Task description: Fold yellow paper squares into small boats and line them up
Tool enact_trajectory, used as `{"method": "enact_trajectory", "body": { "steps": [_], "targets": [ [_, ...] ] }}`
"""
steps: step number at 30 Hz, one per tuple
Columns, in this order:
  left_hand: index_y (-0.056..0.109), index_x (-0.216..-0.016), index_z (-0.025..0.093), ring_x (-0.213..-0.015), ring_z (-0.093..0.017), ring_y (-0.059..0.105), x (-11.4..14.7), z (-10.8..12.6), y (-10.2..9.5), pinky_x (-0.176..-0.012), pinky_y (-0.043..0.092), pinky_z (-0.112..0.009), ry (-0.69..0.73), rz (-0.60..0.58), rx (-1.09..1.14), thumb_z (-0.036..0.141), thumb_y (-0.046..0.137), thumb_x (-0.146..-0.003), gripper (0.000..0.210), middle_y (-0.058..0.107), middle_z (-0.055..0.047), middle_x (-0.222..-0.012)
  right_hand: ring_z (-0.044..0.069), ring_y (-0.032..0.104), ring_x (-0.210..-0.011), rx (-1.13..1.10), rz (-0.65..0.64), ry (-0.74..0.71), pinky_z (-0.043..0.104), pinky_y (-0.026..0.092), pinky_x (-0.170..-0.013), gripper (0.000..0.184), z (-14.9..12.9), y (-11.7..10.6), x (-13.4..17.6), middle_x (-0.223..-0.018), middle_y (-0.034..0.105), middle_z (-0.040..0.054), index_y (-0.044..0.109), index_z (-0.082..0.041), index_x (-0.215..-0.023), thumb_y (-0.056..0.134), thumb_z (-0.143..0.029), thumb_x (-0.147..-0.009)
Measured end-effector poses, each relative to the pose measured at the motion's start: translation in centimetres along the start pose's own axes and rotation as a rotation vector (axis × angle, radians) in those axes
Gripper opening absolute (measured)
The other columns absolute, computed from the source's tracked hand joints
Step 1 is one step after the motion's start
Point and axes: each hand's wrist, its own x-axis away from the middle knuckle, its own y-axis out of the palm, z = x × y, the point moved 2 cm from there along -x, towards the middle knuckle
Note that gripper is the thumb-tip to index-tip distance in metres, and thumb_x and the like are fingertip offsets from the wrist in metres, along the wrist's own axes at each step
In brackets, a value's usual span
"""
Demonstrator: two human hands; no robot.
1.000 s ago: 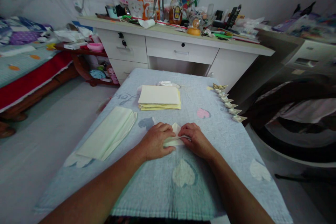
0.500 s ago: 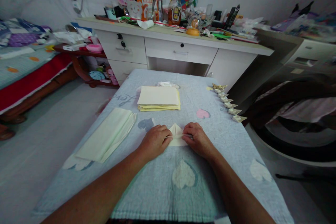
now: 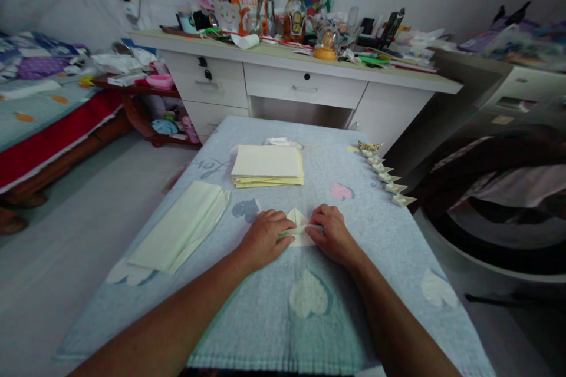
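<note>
A small cream sheet of paper [image 3: 301,239], folded to a point at its far side, lies on the cloth-covered table between my hands. My left hand [image 3: 267,238] grips its left edge with thumb and fingers. On the other side, my right hand [image 3: 331,232] pinches the right part of the same paper. A raised strip of fold runs across the sheet between the fingertips. Beyond the hands sits a stack of cream and yellow paper [image 3: 267,162]. Folded paper boats [image 3: 390,179] stand in a row along the table's right side.
Larger pale folded sheets [image 3: 181,227] lie at the left of the blue patterned tablecloth [image 3: 247,324]. Behind the table stands a white desk [image 3: 305,79] crowded with jars and packets. A front-loading washing machine [image 3: 508,94] is at the right, a bed [image 3: 48,123] at the left.
My left hand has shifted slightly right along the fold, its thumb and fingers a little further apart. My right hand has barely moved, and the paper stays in place.
</note>
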Motion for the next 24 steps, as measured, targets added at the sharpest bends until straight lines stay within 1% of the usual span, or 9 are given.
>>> {"method": "enact_trajectory", "body": {
  "steps": [4, 7, 10, 12, 15, 24],
  "targets": [
    [0.064, -0.099, 0.022, -0.09, -0.02, 0.055, -0.21, 0.25, 0.22, -0.08, 0.039, -0.032, 0.003, 0.004, 0.042, 0.023, 0.058, -0.084, 0.016, 0.064, -0.003, -0.09, 0.02, 0.045, -0.093, 0.004, 0.008, 0.001, 0.033, 0.034, -0.086, 0.006, -0.03, -0.03, -0.05, -0.096, 0.058, 0.0048, 0.066, -0.017, -0.08, 0.064, -0.022, -0.081],
    [0.059, -0.105, 0.022, -0.088, -0.019, 0.055, -0.27, 0.3, 0.22, -0.079, 0.039, -0.032, -0.043, 0.027, 0.066, 0.019, 0.059, -0.081, 0.024, 0.063, -0.001, -0.087, 0.02, 0.046, -0.093, 0.011, 0.003, 0.005, 0.033, 0.034, -0.085, 0.005, -0.05, -0.03, -0.14, -0.095, 0.058, 0.0049, 0.066, -0.017, -0.08, 0.064, -0.022, -0.081],
    [0.06, -0.109, 0.023, -0.091, -0.02, 0.055, -0.29, 0.34, 0.26, -0.081, 0.039, -0.033, -0.021, 0.01, 0.044, 0.019, 0.059, -0.081, 0.028, 0.064, -0.002, -0.092, 0.02, 0.046, -0.093, 0.016, -0.002, 0.008, 0.033, 0.033, -0.085, 0.005, -0.1, -0.03, -0.15, -0.096, 0.058, 0.0049, 0.066, -0.017, -0.081, 0.065, -0.022, -0.081],
    [0.064, -0.103, 0.024, -0.093, -0.021, 0.054, -0.32, 0.35, 0.33, -0.081, 0.038, -0.033, 0.002, -0.01, 0.015, 0.022, 0.059, -0.083, 0.021, 0.064, -0.003, -0.094, 0.02, 0.046, -0.093, 0.011, -0.004, 0.009, 0.033, 0.033, -0.085, 0.005, -0.14, -0.05, -0.09, -0.096, 0.058, 0.0047, 0.066, -0.018, -0.08, 0.065, -0.022, -0.081],
    [0.067, -0.095, 0.023, -0.092, -0.021, 0.055, -0.41, 0.35, 0.4, -0.079, 0.039, -0.032, -0.009, -0.012, -0.004, 0.026, 0.058, -0.085, 0.014, 0.064, -0.003, -0.091, 0.019, 0.046, -0.093, 0.001, -0.004, 0.003, 0.033, 0.033, -0.085, 0.005, -0.08, -0.15, -0.01, -0.096, 0.058, 0.0045, 0.066, -0.017, -0.079, 0.064, -0.021, -0.081],
    [0.067, -0.09, 0.02, -0.089, -0.02, 0.057, -0.89, 0.6, 0.39, -0.079, 0.04, -0.031, -0.043, -0.002, -0.018, 0.027, 0.052, -0.09, 0.017, 0.065, -0.004, -0.087, 0.02, 0.046, -0.095, -0.021, -0.052, 0.045, 0.034, 0.033, -0.085, 0.007, 0.86, -0.97, -0.01, -0.098, 0.059, 0.0049, 0.066, -0.018, -0.077, 0.064, -0.023, -0.081]
  ]
}}
